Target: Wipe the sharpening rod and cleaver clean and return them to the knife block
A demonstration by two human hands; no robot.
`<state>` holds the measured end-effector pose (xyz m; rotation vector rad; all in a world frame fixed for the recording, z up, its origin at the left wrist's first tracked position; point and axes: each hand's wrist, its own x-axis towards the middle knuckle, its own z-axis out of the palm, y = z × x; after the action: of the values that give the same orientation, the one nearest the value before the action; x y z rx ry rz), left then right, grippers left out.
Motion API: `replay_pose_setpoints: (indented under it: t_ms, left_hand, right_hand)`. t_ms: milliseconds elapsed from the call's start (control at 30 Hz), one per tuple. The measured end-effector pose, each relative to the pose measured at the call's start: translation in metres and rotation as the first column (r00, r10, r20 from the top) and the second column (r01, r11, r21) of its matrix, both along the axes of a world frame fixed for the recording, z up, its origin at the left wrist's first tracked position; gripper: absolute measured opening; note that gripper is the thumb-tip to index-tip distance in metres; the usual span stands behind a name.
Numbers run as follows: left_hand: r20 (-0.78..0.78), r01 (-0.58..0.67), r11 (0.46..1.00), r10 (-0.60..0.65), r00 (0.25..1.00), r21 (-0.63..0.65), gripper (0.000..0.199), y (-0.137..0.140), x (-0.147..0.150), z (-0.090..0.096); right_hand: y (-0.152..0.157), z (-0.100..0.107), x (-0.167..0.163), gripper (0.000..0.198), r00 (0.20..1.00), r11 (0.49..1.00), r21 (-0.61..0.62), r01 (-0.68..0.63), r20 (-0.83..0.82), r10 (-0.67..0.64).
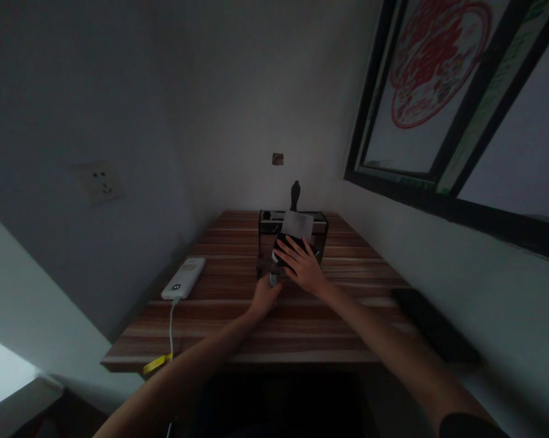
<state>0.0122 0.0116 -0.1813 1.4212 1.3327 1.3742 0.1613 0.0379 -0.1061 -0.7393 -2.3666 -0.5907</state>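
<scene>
A black-framed open box or rack stands on the table. In front of it is a dark, rounded object with a pale edge; its kind is hard to tell in the dim light. My right hand lies across this object with its fingers stretched and spread. Lower and to the left, my left hand is closed around a small grey handle-like piece. Whether that piece joins the dark object is unclear. Behind my right fingers shows a pale flat rectangular piece, and a black handle rises above it.
The striped wooden table fits into a wall corner. A white power bank with a pale cable lies on the left. At right lies a flat black slab. A yellow strip sits at the front edge; a window frame overhangs the right.
</scene>
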Motion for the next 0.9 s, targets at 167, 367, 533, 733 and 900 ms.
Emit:
replay_pose_setpoints:
  t_ms: [167,367,533,733,900]
  left_hand:
    - [0.026,0.043,0.999,-0.043,0.999,0.008,0.004,-0.002,-0.001,0.003]
    - [0.067,0.052,0.994,-0.059,0.996,0.091,0.015,0.001,-0.003,-0.002]
    - [0.079,0.063,0.993,-0.071,0.994,0.099,0.014,0.0,-0.003,-0.002]
    - [0.068,0.045,0.996,-0.051,0.996,0.079,0.016,-0.002,-0.002,0.004]
    - [0.036,0.017,0.999,-0.018,0.999,0.027,0.01,-0.004,-0.001,0.007]
  right_hand:
    - [-0.015,-0.024,-0.004,0.051,0.996,0.997,-0.016,-0.074,0.058,0.074]
    - [-0.028,-0.039,-0.007,0.05,0.993,0.993,-0.052,-0.107,0.041,0.109]
    - [-0.026,-0.038,-0.006,0.051,0.991,0.992,-0.053,-0.117,0.057,0.12]
    - [-0.024,-0.034,-0.004,0.051,0.99,0.992,-0.048,-0.12,0.068,0.123]
    - [-0.02,-0.025,-0.003,0.049,0.993,0.994,-0.045,-0.102,0.057,0.104]
